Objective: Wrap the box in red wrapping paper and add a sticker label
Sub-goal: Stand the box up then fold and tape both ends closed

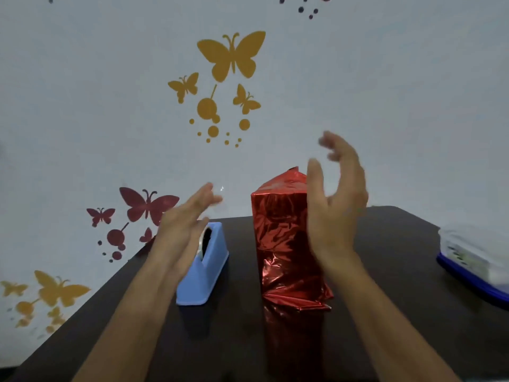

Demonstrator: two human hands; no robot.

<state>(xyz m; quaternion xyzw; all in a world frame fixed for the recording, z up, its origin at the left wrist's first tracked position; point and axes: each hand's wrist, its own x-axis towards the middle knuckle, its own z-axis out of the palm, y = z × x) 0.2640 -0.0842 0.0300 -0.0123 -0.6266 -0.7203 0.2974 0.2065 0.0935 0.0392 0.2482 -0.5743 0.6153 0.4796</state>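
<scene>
Box [279,244], red-wrapped, stands upright on the tabletop [391,260] beside the tape dispenser [205,274], between left hand [181,227] and right hand [338,208], both spread and empty; its loose lower flaps [300,300] probably want creasing flat, then taping.

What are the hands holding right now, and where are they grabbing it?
Nothing. The left hand and the right hand are both open and empty; neither grips the red wrapped box standing on the table.

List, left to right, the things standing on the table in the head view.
blue tape dispenser → red-wrapped box → clear plastic container at the right edge
</scene>
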